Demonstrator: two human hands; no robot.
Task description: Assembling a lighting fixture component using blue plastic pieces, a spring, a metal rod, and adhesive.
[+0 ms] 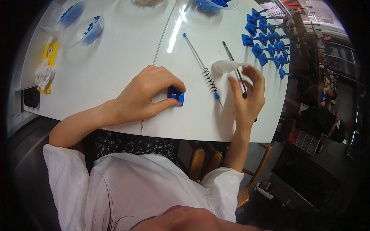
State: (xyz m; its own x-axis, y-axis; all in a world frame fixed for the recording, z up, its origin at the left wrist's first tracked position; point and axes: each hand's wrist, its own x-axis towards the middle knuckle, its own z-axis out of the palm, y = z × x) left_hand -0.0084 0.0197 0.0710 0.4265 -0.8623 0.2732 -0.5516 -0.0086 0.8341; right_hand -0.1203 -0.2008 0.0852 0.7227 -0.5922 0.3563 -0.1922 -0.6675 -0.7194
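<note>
My left hand (148, 90) pinches a small square blue plastic base (181, 101) on the table between thumb and fingers; the hand hides part of it. To the right, my right hand (248, 90) is open, thumb and fingers apart. Just beyond its fingertips is a white squeeze bottle (224, 66) with a narrow nozzle pointing right. I cannot tell whether a fingertip touches the nozzle. A dark pen (228, 51) passes under the bottle and partly behind my fingers. Between my hands lies a thin metal rod (195, 53) with a black coil spring (209, 80) and blue tips.
Several blue bases with upright springs (266, 38) stand in rows at the far right. Clear tubs with blue parts are at the back left (92, 30) and back middle (210, 5). Crumpled white tissue (45, 74) rests on a yellow packet (51, 50) at the left edge.
</note>
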